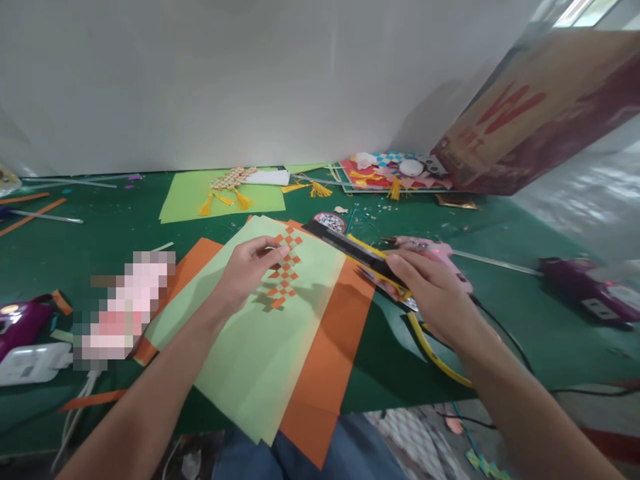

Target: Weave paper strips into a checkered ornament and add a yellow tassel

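My left hand pinches the upper left edge of a woven paper strip, checkered in orange and pale green. The strip is just above a stack of pale green paper sheets, with its shadow falling on them. Orange sheets stick out from under the green ones. In my right hand is a long black-and-yellow tool, pointing up and left over the top right of the stack; its exact kind is unclear. Beneath that hand, a pink glue gun lies partly hidden.
Tasselled woven pieces rest on green paper at the back. A colourful pile sits near a paper bag. Purple glue guns lie right and left. A blurred pink object has cables. A yellow curved handle is near my right wrist.
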`<state>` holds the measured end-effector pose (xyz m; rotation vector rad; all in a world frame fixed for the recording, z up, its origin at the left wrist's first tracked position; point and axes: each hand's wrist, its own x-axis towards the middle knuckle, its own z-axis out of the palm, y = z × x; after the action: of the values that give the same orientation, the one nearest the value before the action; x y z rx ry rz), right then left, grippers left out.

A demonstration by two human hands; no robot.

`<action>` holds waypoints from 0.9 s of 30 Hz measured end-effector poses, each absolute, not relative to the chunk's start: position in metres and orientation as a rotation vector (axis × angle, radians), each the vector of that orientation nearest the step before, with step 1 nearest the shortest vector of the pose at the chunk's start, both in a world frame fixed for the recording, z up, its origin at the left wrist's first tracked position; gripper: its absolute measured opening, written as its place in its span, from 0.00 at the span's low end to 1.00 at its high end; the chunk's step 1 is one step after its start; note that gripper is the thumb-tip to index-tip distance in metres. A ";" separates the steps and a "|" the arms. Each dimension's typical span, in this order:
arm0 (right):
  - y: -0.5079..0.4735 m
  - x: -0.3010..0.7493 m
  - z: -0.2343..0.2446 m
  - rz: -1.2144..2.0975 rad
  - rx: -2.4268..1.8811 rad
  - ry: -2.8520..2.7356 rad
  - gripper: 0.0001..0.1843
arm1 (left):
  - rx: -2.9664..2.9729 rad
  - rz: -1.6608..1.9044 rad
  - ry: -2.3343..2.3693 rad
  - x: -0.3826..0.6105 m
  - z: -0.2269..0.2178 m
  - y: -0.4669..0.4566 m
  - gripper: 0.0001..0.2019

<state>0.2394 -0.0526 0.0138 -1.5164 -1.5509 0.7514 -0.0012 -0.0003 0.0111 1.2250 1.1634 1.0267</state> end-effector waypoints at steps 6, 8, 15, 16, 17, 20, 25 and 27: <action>-0.064 0.231 0.002 0.759 -1.544 -1.471 0.22 | 1.303 1.109 1.124 0.001 0.007 -0.003 0.11; -0.064 0.230 -0.001 0.730 -1.565 -1.483 0.22 | 1.340 1.100 1.117 0.000 0.006 -0.004 0.11; -0.065 0.230 -0.005 0.706 -1.639 -1.484 0.24 | 1.348 1.099 1.109 0.003 0.004 -0.005 0.10; -0.065 0.230 -0.005 0.704 -1.640 -1.492 0.24 | 1.340 1.103 1.111 0.004 0.005 -0.005 0.10; -0.065 0.230 -0.004 0.704 -1.639 -1.500 0.24 | 1.333 1.109 1.113 0.004 0.005 -0.005 0.10; -0.066 0.229 -0.002 0.711 -1.629 -1.512 0.24 | 1.309 1.114 1.110 0.006 0.006 -0.005 0.10; -0.067 0.230 -0.002 0.683 -1.627 -1.494 0.23 | 1.282 1.104 1.121 0.006 0.006 -0.005 0.10; -0.067 0.229 -0.002 0.680 -1.625 -1.488 0.22 | 1.282 1.100 1.130 0.005 0.006 -0.005 0.10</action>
<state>0.2294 -0.0669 -0.0020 -1.6250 -1.4876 0.6800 0.0055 -0.0053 0.0065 1.2815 1.1296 1.0999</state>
